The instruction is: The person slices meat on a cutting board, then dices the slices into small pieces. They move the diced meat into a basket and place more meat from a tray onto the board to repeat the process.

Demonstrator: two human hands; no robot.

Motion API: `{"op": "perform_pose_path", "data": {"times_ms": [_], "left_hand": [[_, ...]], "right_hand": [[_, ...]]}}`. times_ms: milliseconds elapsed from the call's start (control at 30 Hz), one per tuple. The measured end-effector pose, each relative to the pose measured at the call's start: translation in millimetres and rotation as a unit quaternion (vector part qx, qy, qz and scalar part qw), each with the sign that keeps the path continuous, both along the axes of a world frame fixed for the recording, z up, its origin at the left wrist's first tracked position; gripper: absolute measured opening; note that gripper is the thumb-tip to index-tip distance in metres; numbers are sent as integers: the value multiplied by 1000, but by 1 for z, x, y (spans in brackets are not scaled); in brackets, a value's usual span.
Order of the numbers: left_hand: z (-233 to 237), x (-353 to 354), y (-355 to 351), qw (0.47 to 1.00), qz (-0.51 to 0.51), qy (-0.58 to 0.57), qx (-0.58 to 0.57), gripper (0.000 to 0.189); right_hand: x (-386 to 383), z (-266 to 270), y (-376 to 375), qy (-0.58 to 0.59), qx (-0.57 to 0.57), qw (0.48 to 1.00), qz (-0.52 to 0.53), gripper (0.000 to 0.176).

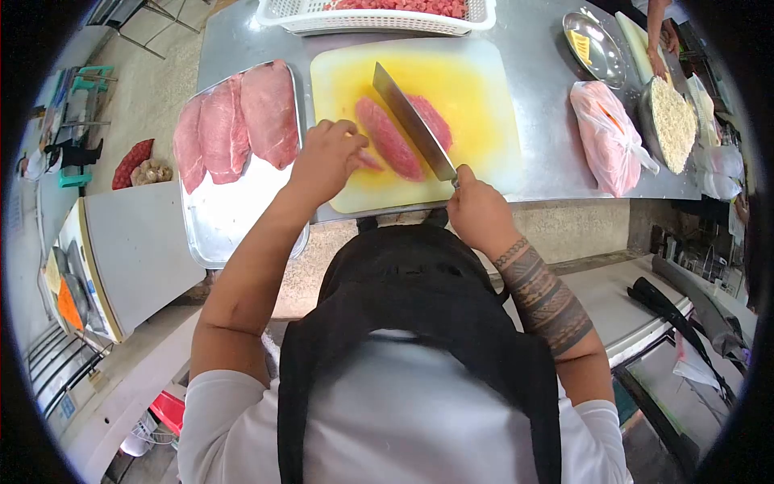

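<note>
We see smooth, shiny metal desk; glossy metal tray; matt plastic cutting board; thin, crinkled plastic bag; black cloth apron.

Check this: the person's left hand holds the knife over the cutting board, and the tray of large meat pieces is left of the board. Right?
Not quite: the head view shows the knife in the right hand, not the left hand. It is over the cutting board, and the tray of large meat pieces is left of the board.

Yellow-stained white cutting board, pink meat, black apron, white basket.
</note>
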State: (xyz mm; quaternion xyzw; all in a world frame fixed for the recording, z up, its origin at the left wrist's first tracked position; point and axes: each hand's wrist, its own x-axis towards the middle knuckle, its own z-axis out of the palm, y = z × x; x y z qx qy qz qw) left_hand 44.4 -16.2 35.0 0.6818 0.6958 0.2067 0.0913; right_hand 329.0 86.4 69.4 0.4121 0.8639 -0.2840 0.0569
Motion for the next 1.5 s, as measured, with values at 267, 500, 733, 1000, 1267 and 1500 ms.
{"op": "perform_pose_path", "data": {"times_ms": [267,500,733,1000,1267,1500], "left_hand": [[-4,33,27,985,127,-117,18,54],[0,35,36,983,134,-116,-52,57],[-3,35,35,979,139,-135,-66,65],[-16,36,29,977,143,-158,-31,64],[-11,38,29,968,173,-171,-58,55],[-16,41,24,976,158,-146,-3,50]], "right_hand": [[18,35,-18,54,10,999,2,23],[22,55,-25,-7,-21,999,24,22],[-19,56,-7,-43,-56,996,59,26],[-75,-12,3,42,-16,998,36,22],[-21,67,-14,-46,-45,997,46,25],[-21,-7,-20,26,20,999,30,24]]}}
